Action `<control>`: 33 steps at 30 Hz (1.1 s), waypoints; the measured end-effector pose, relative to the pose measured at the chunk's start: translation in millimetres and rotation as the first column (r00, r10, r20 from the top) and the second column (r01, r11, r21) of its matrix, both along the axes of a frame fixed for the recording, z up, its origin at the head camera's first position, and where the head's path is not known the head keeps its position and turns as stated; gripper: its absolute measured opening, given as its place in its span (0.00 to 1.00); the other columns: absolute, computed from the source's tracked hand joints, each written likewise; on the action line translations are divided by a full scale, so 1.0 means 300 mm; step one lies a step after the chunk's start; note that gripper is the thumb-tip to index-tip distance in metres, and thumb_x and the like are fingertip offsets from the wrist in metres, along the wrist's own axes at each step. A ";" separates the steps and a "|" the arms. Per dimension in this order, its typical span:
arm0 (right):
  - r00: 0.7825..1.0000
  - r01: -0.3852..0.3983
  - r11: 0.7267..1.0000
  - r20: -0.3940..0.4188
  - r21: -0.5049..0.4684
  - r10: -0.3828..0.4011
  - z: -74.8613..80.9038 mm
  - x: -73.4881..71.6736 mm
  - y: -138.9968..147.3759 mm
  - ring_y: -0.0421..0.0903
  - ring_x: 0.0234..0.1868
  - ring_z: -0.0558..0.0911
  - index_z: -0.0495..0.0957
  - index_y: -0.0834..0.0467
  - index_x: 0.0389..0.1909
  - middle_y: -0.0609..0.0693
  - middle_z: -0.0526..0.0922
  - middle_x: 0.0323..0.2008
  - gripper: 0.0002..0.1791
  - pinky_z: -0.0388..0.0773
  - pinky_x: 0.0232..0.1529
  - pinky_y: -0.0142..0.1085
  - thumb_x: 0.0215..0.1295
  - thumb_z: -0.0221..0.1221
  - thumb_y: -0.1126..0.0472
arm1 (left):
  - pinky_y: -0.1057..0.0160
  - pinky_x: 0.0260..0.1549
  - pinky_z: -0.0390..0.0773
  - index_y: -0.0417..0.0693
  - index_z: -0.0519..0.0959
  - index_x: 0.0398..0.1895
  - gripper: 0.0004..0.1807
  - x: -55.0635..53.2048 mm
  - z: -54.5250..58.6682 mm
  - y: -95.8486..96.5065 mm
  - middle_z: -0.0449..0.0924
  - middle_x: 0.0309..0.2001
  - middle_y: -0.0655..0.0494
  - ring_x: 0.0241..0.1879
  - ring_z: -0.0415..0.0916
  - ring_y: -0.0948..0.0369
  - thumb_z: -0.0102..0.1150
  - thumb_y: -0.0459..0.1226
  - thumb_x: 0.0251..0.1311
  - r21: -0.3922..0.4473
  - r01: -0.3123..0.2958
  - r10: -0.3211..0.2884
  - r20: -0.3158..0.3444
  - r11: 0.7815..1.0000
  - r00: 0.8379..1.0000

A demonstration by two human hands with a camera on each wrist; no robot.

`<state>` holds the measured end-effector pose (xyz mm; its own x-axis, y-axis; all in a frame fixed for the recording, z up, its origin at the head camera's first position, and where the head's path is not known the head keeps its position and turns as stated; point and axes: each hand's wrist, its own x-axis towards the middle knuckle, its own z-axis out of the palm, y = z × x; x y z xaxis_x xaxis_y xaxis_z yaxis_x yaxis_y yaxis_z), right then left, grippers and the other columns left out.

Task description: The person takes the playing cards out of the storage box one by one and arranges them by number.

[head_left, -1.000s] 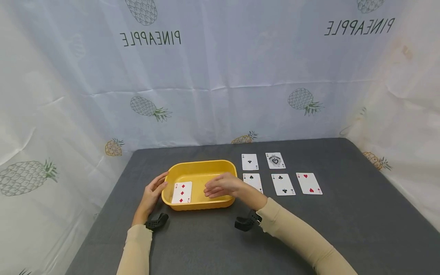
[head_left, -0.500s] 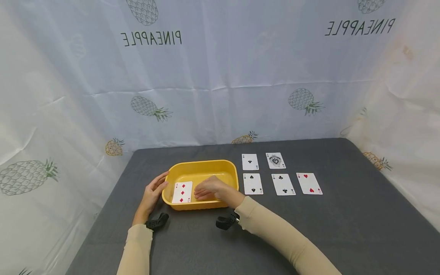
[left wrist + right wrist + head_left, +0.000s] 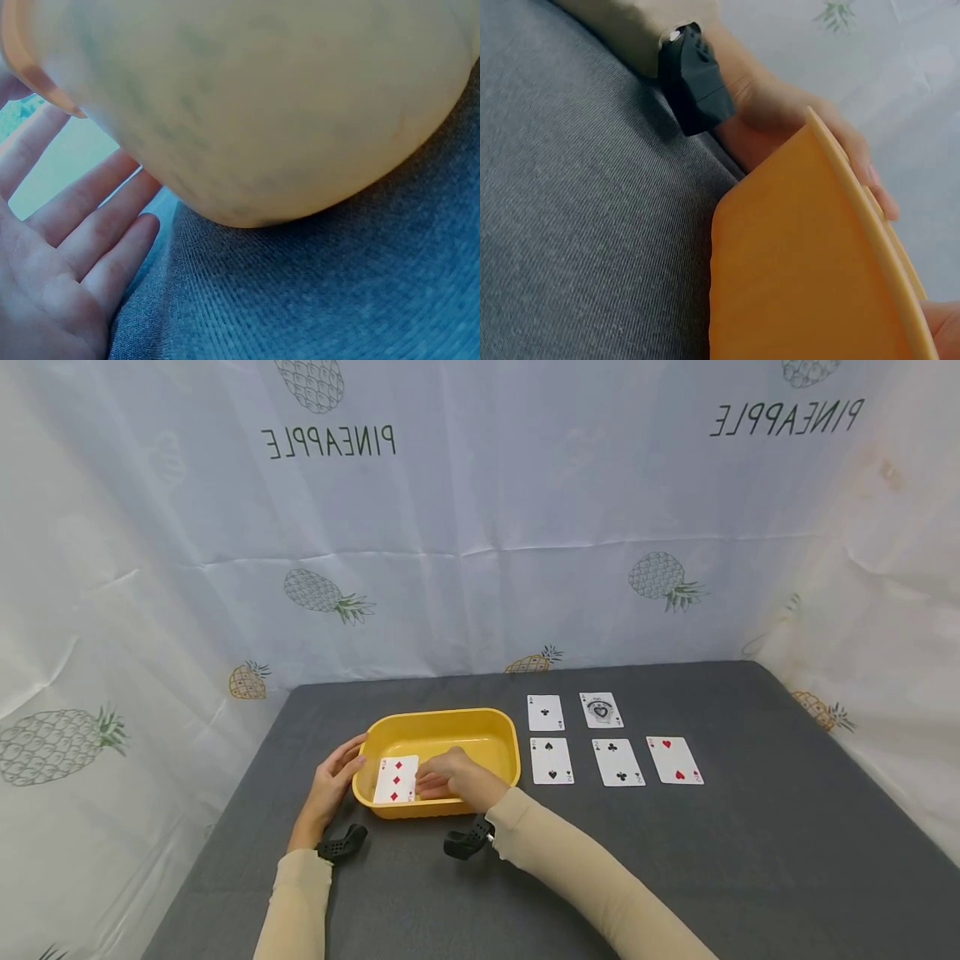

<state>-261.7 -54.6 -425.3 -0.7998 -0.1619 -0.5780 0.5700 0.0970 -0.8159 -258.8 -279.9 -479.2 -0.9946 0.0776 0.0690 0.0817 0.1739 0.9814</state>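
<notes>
Right hand (image 3: 456,775) slid toward 9 o'clock in yellow tray (image 3: 450,727) since the earlier head frames, now at the 3 o'clock edge of three of diamonds (image 3: 395,779), which sits at the tray's 8 o'clock; can't tell if its fingers grip. Left wrist: left hand (image 3: 52,285) at 8 o'clock, fingers extended, against tray. Right wrist: tray wall fills 5 o'clock.

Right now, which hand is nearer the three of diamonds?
Right hand: inside the yellow tray, fingertips at the right edge of the card, contact unclear. The left hand is outside, at the tray's left rim.
</notes>
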 end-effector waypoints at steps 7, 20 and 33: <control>0.997 0.078 0.996 -0.015 0.046 -0.078 0.005 -0.009 -0.048 0.44 0.21 0.84 0.73 0.67 0.48 0.57 0.84 0.26 0.21 0.84 0.30 0.34 0.53 0.66 0.72 | 0.79 0.48 0.75 0.38 0.61 0.70 0.29 0.003 -0.004 -0.008 0.72 0.50 0.80 0.51 0.73 0.80 0.51 0.40 0.70 0.019 0.001 0.000 -0.020 1.000 1.000; 0.995 0.070 0.966 -0.093 0.249 -0.048 -0.025 -0.053 -0.110 0.40 0.09 0.73 0.76 0.65 0.25 0.50 0.73 0.10 0.12 0.73 0.13 0.27 0.45 0.72 0.71 | 0.80 0.48 0.76 0.36 0.61 0.70 0.29 0.001 -0.002 -0.002 0.72 0.53 0.74 0.51 0.74 0.80 0.50 0.39 0.70 0.044 0.021 -0.020 -0.037 0.999 0.999; 0.996 0.071 0.976 -0.067 0.208 -0.058 0.010 -0.042 -0.080 0.46 0.22 0.85 0.76 0.68 0.43 0.58 0.86 0.27 0.18 0.81 0.22 0.31 0.49 0.68 0.73 | 0.80 0.49 0.75 0.39 0.62 0.70 0.29 -0.003 -0.004 0.001 0.71 0.53 0.75 0.51 0.74 0.80 0.51 0.40 0.70 0.024 0.007 -0.007 -0.014 1.000 1.000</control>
